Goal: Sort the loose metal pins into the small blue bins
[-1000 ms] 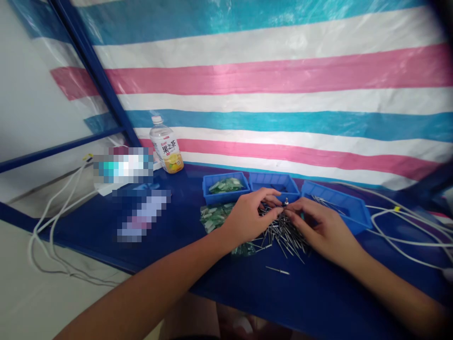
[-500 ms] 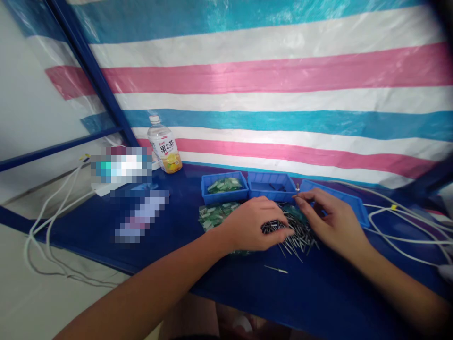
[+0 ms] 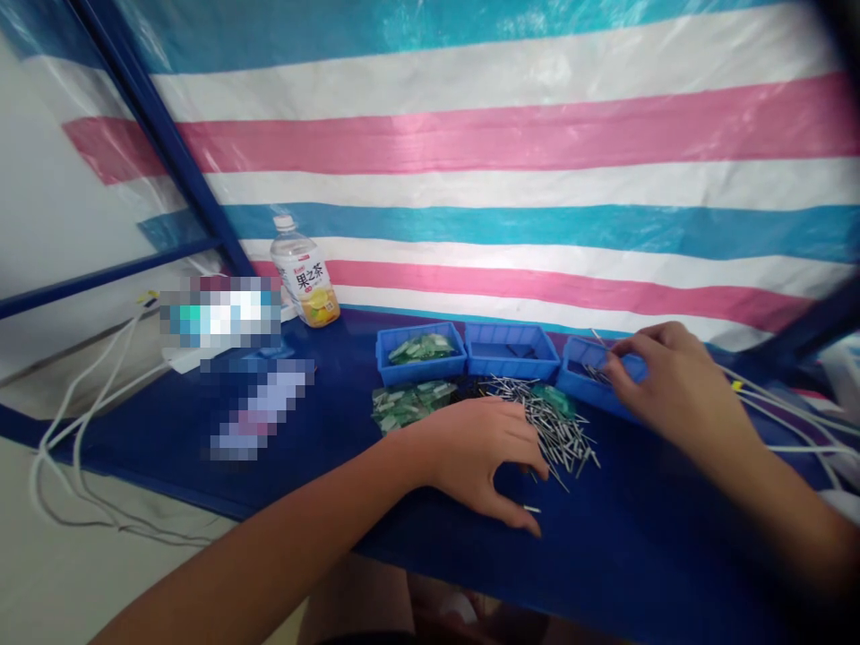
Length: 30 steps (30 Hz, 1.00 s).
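My left hand (image 3: 480, 457) is low over the front of the pile, thumb and fingers spread apart. A single blind rivet (image 3: 532, 510) lies on the table by its thumb, partly hidden. Beyond the fingers is a loose heap of blind rivets (image 3: 564, 434), silvery with long thin pins. My right hand (image 3: 678, 381) is above the right blue bin (image 3: 578, 383), thumb and fingertips pinched together. A thin rivet (image 3: 597, 336) sticks up at those fingertips, its lower part hidden. More rivets lie inside that bin.
A left blue bin (image 3: 422, 369) holds green packets, and the middle blue bin (image 3: 514, 365) has a few dark pieces. More green packets (image 3: 407, 408) lie in front. A drink bottle (image 3: 307, 278) stands at the back left. White cables (image 3: 779, 421) run along the right.
My right hand has moved right, from over the rivet heap to above the right bin. The left hand has come nearer and opened wider, its thumb reaching the single rivet.
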Available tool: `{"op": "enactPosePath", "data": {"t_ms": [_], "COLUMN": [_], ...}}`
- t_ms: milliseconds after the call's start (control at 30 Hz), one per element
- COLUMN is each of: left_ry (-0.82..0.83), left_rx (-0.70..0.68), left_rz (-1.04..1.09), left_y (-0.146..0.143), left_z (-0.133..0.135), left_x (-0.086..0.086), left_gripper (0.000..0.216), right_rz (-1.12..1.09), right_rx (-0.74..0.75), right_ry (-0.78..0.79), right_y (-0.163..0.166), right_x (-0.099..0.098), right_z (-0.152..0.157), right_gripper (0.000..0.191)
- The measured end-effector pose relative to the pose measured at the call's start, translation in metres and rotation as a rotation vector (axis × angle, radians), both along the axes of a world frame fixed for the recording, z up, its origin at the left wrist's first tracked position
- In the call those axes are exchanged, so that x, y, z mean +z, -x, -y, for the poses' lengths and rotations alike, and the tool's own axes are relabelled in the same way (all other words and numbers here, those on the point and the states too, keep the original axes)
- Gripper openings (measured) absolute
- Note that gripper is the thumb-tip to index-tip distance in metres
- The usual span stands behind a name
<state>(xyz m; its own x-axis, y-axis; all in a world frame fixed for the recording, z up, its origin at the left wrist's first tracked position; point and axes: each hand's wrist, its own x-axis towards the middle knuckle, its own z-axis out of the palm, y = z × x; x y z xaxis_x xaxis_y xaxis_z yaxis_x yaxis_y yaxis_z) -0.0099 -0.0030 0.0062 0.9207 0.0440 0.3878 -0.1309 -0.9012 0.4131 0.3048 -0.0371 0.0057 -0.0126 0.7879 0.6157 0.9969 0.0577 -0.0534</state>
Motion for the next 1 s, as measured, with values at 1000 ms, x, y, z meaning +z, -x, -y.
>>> {"op": "enactPosePath", "data": {"t_ms": [1000], "left_ry": [0.443], "left_rx": [0.466], "left_rz": [0.283], "left_y": [-0.003], "left_z": [-0.003], "left_x": [0.008], "left_gripper": [0.026], "right_rz": [-0.439], "right_rx": [0.525], "right_ry": [0.194], "right_y": [0.071], "right_x": [0.004], "right_z": [0.029], "right_gripper": [0.017]}}
